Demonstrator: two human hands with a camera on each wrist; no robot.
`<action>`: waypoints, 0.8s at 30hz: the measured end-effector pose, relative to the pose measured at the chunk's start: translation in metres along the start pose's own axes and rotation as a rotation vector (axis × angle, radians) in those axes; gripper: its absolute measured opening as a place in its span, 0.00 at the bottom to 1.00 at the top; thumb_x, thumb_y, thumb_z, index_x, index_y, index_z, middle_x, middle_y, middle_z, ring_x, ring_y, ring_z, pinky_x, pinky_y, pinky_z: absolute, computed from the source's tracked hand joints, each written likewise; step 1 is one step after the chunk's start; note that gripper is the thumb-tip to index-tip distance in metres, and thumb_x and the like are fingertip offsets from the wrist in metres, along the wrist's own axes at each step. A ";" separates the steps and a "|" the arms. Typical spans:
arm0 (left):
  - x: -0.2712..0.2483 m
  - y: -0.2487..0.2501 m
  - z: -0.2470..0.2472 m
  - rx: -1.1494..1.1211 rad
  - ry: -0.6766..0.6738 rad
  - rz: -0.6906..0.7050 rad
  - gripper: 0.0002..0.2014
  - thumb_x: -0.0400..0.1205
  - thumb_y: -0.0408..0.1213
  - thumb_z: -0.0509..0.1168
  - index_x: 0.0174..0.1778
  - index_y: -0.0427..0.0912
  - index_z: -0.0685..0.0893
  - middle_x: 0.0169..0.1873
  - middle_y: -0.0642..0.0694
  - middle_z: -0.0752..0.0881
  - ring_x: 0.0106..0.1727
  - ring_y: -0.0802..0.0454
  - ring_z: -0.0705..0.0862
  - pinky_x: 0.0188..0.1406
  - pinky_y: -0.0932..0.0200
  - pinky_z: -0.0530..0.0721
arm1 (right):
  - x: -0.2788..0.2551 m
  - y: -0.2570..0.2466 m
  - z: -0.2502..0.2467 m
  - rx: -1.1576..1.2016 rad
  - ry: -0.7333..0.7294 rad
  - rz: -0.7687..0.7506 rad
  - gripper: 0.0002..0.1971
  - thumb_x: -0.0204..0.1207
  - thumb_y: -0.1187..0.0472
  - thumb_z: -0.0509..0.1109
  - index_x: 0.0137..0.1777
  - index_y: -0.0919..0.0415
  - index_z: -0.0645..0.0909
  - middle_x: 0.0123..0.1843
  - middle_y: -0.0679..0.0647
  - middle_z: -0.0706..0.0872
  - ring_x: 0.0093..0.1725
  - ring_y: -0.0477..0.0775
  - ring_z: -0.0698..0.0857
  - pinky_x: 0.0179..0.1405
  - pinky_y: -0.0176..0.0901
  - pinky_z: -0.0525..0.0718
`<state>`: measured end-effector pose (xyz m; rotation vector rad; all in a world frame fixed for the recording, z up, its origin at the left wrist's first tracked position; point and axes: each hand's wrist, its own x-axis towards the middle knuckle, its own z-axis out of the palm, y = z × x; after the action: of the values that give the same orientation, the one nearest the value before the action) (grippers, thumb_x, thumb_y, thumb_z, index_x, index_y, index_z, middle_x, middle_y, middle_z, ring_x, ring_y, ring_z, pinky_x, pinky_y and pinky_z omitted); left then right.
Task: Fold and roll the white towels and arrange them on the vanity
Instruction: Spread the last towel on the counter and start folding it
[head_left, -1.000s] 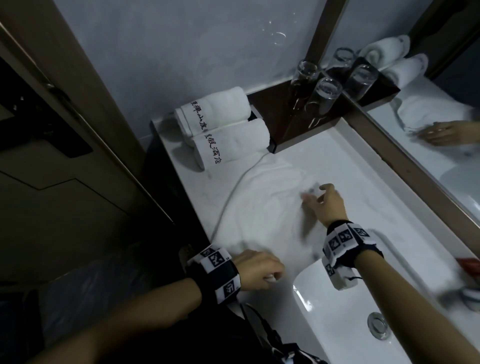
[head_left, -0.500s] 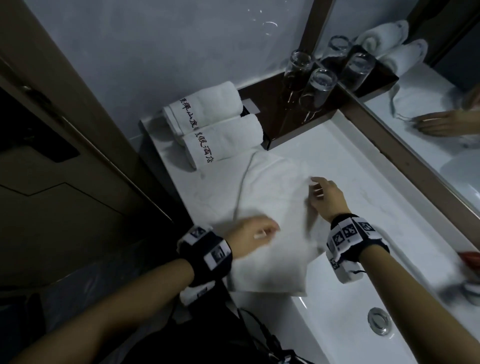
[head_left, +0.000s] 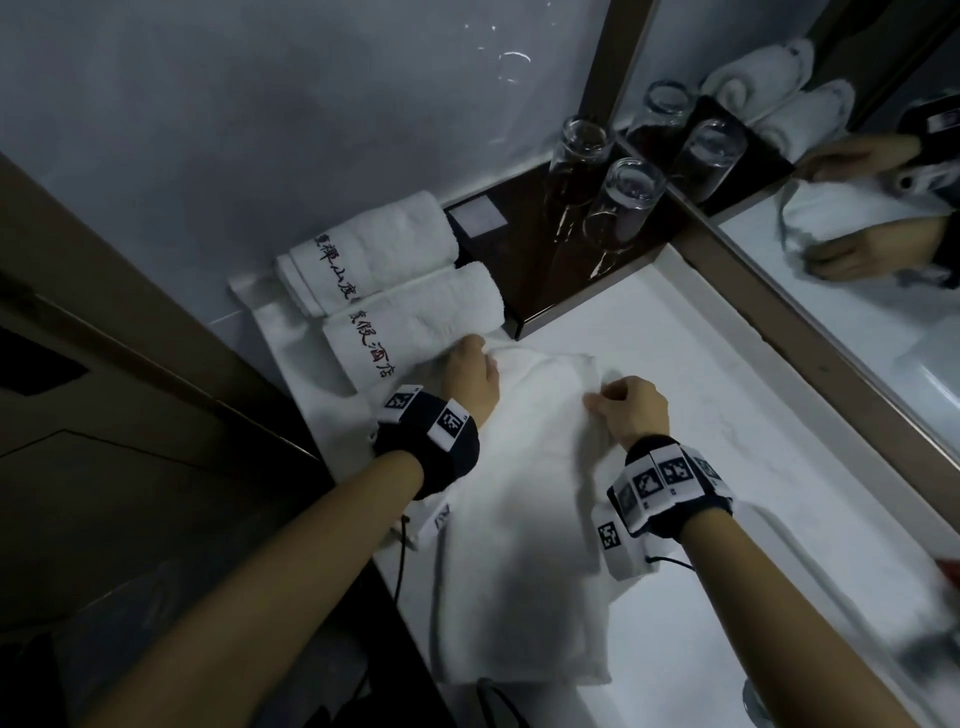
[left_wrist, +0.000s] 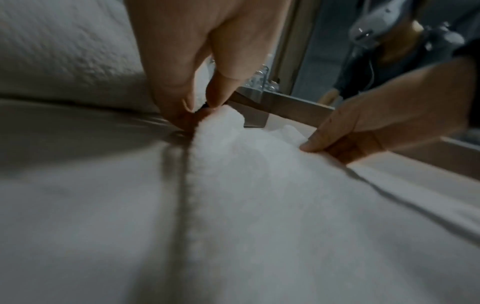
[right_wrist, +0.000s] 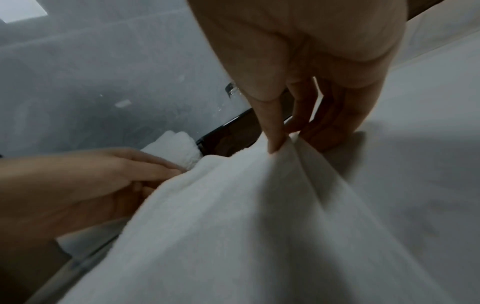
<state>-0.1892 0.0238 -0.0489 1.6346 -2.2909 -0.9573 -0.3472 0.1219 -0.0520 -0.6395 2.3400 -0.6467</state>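
Note:
A folded white towel (head_left: 524, 519) lies lengthwise on the white vanity top (head_left: 727, 415), its near end hanging over the front edge. My left hand (head_left: 470, 374) pinches the towel's far left corner (left_wrist: 215, 121) next to the rolled towels. My right hand (head_left: 628, 410) pinches the far right corner (right_wrist: 288, 144), lifting a small ridge of cloth. Two rolled white towels with printed characters (head_left: 410, 317) lie side by side at the back left against the wall.
A dark tray (head_left: 550, 260) with two upturned glasses (head_left: 623, 208) stands in the back corner by the mirror (head_left: 857, 234). The sink basin (head_left: 779, 675) is at the near right. A dark wooden door frame (head_left: 130, 364) borders the left.
The towel has been folded narrower. Both hands moved to its far end: the left from the near edge up to the far left corner, the right onto the far right corner.

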 end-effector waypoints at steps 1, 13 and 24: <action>0.002 0.004 0.002 -0.070 -0.011 -0.054 0.18 0.84 0.37 0.57 0.66 0.30 0.71 0.60 0.32 0.81 0.62 0.37 0.79 0.59 0.50 0.76 | 0.002 0.001 -0.001 0.022 0.014 0.007 0.12 0.74 0.59 0.73 0.53 0.66 0.82 0.52 0.59 0.85 0.56 0.60 0.82 0.50 0.42 0.75; -0.001 0.010 -0.016 -0.281 0.140 0.037 0.10 0.77 0.29 0.69 0.48 0.40 0.73 0.38 0.48 0.75 0.31 0.61 0.72 0.31 0.83 0.70 | 0.001 0.015 -0.001 0.240 0.144 -0.070 0.09 0.68 0.64 0.78 0.41 0.62 0.78 0.42 0.53 0.83 0.43 0.52 0.79 0.37 0.25 0.69; -0.063 -0.013 -0.005 0.177 -0.130 0.528 0.17 0.79 0.25 0.60 0.64 0.34 0.77 0.64 0.36 0.75 0.65 0.40 0.73 0.64 0.52 0.71 | -0.057 0.053 -0.030 -0.006 -0.049 -0.142 0.17 0.73 0.46 0.72 0.32 0.60 0.83 0.29 0.52 0.87 0.32 0.52 0.83 0.34 0.36 0.76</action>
<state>-0.1520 0.0761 -0.0388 0.9412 -2.7509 -0.7650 -0.3426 0.2036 -0.0375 -0.8210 2.2666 -0.6795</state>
